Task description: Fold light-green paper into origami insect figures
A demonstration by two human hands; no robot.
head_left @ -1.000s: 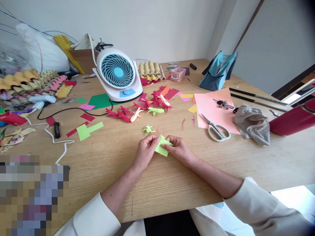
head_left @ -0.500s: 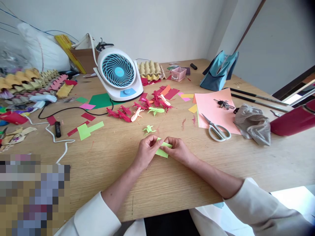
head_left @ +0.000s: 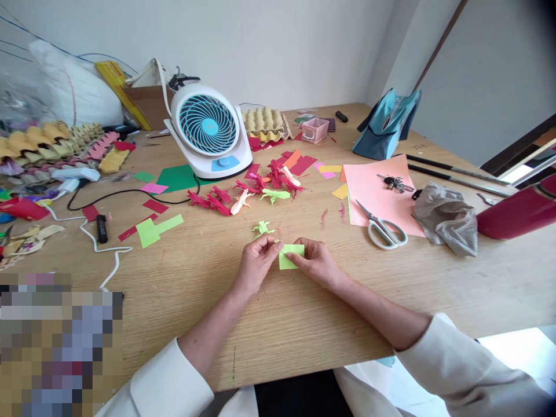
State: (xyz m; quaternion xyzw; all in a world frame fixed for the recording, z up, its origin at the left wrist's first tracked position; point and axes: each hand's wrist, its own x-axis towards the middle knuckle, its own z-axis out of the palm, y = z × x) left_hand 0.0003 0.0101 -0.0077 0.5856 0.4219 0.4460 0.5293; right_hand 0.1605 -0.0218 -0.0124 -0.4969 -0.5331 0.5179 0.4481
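Observation:
A small light green paper [head_left: 290, 260] is held between my two hands above the wooden table. My left hand [head_left: 259, 263] pinches its upper left corner between thumb and fingers. My right hand [head_left: 316, 262] grips its right side, the thumb lying across the front and the fingers behind. Just beyond my left hand sits a folded light green paper figure [head_left: 263, 229]. Farther back lie several folded red figures [head_left: 219, 200], a cream one [head_left: 241, 201] and another green one [head_left: 275, 196].
White-handled scissors [head_left: 386, 231] lie partly on a pink sheet [head_left: 373, 185], right of my hands, near a crumpled grey cloth [head_left: 447, 220]. Behind the figures stands a white fan [head_left: 211, 130]. Green paper pieces [head_left: 148, 233] and a black marker [head_left: 101, 229] are at left.
The green paper has turned from a slant to nearly level, and more of its face shows. My right hand has shifted slightly; both hands keep hold of it.

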